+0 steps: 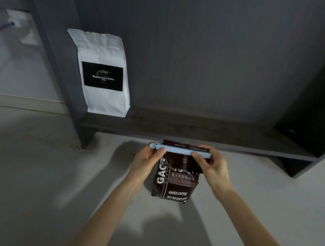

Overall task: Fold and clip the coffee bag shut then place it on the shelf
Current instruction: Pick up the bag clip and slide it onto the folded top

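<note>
A dark brown coffee bag (176, 182) with white print stands upright on the pale floor just in front of the shelf. Its top is folded over, and a long light-blue clip (179, 150) lies across the fold. My left hand (147, 157) pinches the clip's left, hinged end. My right hand (211, 165) presses its thumb on the clip's right end, fingers behind the bag top. Behind the bag runs the dark grey shelf board (194, 131), low to the floor.
A white coffee bag (104, 73) with a black label stands at the left end of the shelf against its upright side panel (55, 64). To its right the board is bare. A wall socket (23, 27) with a cable sits far left.
</note>
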